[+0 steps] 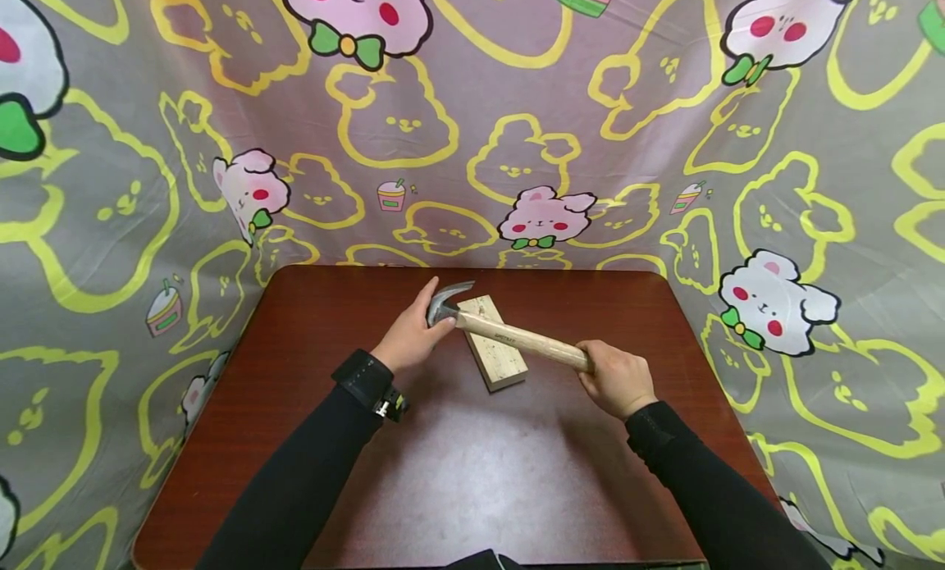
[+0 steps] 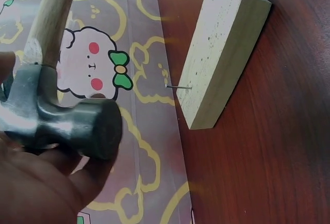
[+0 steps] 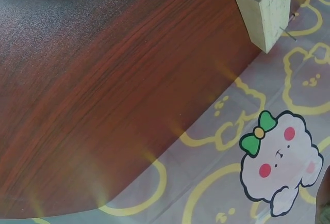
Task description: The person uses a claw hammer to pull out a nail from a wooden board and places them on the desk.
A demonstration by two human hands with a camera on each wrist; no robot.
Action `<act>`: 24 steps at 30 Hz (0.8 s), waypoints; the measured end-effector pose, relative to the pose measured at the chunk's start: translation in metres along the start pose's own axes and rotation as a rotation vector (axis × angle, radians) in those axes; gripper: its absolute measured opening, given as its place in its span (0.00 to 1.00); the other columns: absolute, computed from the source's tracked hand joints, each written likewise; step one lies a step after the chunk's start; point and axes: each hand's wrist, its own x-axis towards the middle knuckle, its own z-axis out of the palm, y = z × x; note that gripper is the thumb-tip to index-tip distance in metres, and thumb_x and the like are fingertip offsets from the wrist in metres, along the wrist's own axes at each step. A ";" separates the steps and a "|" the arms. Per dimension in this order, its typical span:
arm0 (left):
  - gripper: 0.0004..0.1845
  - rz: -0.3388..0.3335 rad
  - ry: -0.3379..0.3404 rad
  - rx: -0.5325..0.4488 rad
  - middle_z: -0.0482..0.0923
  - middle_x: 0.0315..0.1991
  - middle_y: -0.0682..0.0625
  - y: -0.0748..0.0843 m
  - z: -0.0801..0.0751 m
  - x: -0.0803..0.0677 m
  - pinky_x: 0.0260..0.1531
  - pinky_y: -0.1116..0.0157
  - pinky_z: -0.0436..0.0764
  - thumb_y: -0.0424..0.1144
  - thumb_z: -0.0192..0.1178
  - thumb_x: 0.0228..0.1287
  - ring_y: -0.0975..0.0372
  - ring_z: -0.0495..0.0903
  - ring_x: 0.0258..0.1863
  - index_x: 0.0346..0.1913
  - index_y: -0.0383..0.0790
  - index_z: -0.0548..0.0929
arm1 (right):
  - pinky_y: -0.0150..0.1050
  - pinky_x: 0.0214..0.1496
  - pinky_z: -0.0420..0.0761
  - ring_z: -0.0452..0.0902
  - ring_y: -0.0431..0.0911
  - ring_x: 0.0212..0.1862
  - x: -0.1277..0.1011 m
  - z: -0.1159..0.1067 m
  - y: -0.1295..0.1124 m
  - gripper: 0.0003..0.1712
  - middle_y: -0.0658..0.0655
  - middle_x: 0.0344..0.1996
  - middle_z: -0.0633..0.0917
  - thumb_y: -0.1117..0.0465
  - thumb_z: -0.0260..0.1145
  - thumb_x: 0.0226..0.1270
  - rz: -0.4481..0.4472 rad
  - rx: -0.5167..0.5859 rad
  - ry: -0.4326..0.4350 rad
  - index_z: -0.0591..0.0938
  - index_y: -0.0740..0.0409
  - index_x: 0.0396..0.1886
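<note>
two hands hold one hammer point(image 1: 487, 328) over one wood block point(image 1: 496, 358).

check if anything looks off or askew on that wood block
A thin nail sticks out of the wood block's top face, only partly driven. The block lies at an angle to the table edges. Nothing looks spilled or broken.

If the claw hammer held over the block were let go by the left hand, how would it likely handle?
The hammer likely feels head-heavy: a steel head on a slim wooden handle. It would probably dip toward the wooden block, since the right hand holds only the handle's end. Stiff, not floppy.
</note>
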 end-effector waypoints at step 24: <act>0.24 0.044 0.011 -0.013 0.76 0.35 0.46 -0.003 0.017 -0.013 0.37 0.57 0.77 0.34 0.52 0.77 0.56 0.78 0.33 0.67 0.41 0.54 | 0.48 0.29 0.80 0.81 0.48 0.29 0.020 -0.033 0.014 0.26 0.52 0.30 0.85 0.58 0.86 0.39 -0.062 0.016 0.005 0.86 0.56 0.41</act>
